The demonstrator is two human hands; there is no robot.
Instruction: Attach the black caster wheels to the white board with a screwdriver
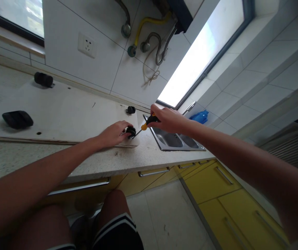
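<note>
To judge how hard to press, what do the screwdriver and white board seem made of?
Screwdriver: slim grey shaft, probably metal; moulded-looking black and yellow handle, likely plastic. White board: dull, smooth face, perhaps coated wood, given its brownish edge.

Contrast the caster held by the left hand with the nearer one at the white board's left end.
The held caster is partly covered by the left hand; the left-end caster is untouched. The screwdriver points at the held caster's base; no tool is at the left-end caster. The held caster looks smaller in the picture than the left-end caster. Both are black and sit on the white board.
</note>
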